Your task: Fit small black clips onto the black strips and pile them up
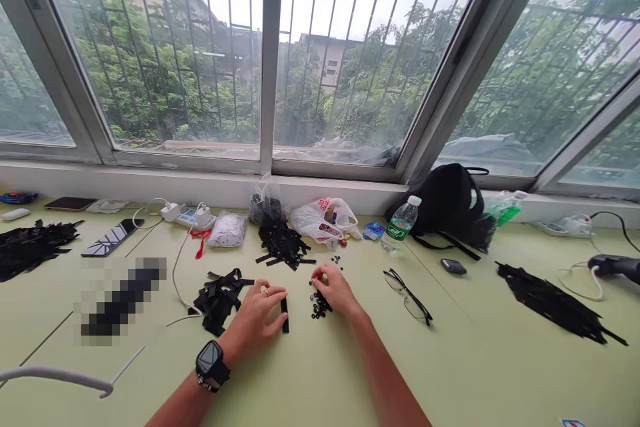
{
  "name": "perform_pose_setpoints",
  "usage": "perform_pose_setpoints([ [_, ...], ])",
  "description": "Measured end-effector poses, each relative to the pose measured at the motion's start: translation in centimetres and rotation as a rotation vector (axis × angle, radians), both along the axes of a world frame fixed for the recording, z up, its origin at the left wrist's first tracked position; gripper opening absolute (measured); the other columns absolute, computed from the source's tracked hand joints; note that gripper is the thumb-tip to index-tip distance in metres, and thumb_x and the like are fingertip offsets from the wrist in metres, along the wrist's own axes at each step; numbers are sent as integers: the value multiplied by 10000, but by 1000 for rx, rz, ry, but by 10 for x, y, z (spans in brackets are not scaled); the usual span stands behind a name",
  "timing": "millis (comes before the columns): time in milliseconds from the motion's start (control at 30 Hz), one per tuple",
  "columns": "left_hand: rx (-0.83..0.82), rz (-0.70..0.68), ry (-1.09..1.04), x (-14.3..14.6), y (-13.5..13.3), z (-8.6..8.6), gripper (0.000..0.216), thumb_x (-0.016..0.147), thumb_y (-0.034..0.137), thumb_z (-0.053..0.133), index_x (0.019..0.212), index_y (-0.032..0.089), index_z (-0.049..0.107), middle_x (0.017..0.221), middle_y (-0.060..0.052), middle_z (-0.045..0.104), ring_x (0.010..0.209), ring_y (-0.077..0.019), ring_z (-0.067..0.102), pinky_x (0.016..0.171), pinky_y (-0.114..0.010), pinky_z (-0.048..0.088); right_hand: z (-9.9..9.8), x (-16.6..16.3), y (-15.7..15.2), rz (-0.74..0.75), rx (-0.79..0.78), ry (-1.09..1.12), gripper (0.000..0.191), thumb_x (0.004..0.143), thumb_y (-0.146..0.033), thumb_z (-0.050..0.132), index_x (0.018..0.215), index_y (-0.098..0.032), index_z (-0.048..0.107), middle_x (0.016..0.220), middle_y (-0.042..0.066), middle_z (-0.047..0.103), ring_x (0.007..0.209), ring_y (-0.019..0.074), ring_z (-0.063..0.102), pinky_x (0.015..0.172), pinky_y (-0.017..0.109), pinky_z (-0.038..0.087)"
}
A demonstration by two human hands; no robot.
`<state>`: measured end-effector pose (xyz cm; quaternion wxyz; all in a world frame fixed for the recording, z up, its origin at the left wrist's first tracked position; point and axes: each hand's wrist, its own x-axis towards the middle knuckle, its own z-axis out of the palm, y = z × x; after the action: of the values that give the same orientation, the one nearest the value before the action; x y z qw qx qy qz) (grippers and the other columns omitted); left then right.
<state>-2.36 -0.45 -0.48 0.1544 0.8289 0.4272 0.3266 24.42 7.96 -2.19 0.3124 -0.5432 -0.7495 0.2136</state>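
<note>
My left hand [259, 312], with a ring and a dark watch [211, 361] at the wrist, rests low over the table. Its thumb and index finger are apart, their tips at the left edge of a short black strip [285, 317] lying flat. My right hand [334, 288] has thumb and index finger pinched together above a small pile of black ring-like pieces [320, 307]; whatever is between the fingertips is too small to make out. Beside my left hand lies a heap of black strips [217, 300]. A few more small pieces [337, 261] lie beyond my right hand.
Another strip heap [284, 243] spills from a plastic bag at the back. Glasses [409, 297], a water bottle [401, 223], a black bag [443, 207] and more strips [555, 300] are to the right. A white cable [175, 267] crosses the left; a phone [113, 238] lies beyond.
</note>
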Motion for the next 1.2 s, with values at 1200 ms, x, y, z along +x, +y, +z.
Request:
perform_pose_setpoints([
  [1200, 7, 72, 302, -9, 1, -16, 569, 978, 425, 586, 1528, 437, 440, 1642, 2, 378, 1500, -404, 259, 1165, -630, 333, 13, -53, -46, 253, -19, 330, 59, 810, -158, 593, 837, -210, 601, 774, -15, 649, 713, 151, 645, 707, 268, 552],
])
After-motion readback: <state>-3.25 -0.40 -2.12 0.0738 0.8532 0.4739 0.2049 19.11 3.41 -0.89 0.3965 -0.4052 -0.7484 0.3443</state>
